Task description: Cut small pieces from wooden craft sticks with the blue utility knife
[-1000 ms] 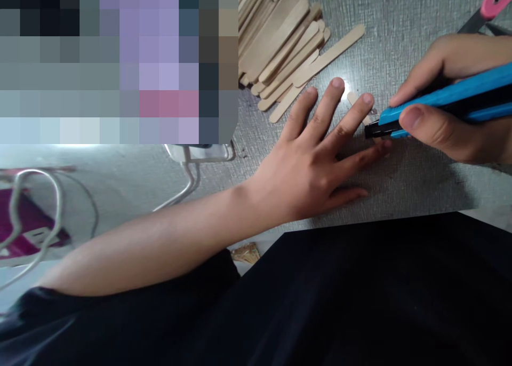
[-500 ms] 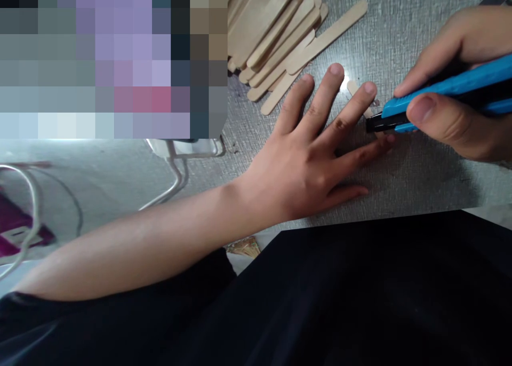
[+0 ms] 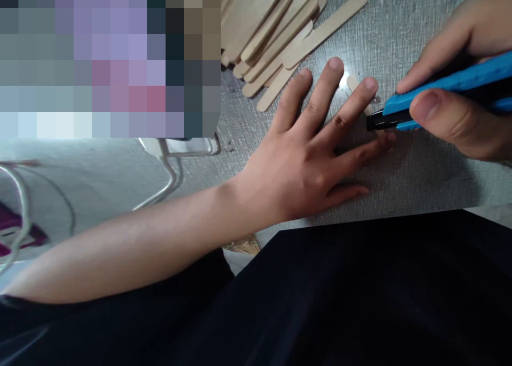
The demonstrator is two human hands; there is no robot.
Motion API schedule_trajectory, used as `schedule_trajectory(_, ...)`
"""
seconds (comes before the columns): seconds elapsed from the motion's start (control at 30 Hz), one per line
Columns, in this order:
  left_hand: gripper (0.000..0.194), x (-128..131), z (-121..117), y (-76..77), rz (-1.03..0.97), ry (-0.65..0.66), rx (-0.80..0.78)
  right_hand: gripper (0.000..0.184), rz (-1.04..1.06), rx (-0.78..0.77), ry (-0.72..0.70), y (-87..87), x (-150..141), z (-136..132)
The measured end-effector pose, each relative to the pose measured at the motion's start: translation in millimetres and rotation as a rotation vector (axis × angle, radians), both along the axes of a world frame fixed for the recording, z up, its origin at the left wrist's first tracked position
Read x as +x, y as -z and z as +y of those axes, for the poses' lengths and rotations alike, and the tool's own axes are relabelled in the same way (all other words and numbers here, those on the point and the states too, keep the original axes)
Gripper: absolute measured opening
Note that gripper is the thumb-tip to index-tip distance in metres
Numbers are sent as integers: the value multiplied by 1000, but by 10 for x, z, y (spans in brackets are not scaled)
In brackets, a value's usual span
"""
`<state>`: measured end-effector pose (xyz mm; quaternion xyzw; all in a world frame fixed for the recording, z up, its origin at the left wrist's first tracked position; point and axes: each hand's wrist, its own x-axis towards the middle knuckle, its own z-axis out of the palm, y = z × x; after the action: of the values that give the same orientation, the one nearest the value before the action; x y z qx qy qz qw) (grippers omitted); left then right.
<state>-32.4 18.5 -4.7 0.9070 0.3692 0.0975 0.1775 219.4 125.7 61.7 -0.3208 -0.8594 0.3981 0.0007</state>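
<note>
Looks like a gray, streaky table (image 3: 424, 195). Holds a messy pile of flat wooden sticks (image 3: 276, 32), a small stick (image 3: 352, 83), partly hidden, near the pile, and a white cord (image 3: 173, 175).

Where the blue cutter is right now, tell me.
In the head view, the blue cutter is at the right, in the right hand, its black tip at the thin wooden stick beside two fingertips of the left hand.

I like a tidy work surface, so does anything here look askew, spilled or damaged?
Nothing is plainly spilled or damaged. The heap of wooden sticks looks askew, with ends out of line. A small dark fleck beside the blue cutter stands out against the grey surface; I cannot tell what it is.
</note>
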Motion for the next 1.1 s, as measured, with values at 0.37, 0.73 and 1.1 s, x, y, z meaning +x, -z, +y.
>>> schedule_trajectory(0.37,78,-6,-16,26,-23,-20,-53,56,41,57,50,111,53,29)
schedule_trajectory(0.73,76,-12,-5,34,-10,-11,-58,46,-4,-4,122,197,184,57)
schedule_trajectory(1.1,75,-5,-13,34,-4,-16,-39,58,-34,13,210,165,128,-22)
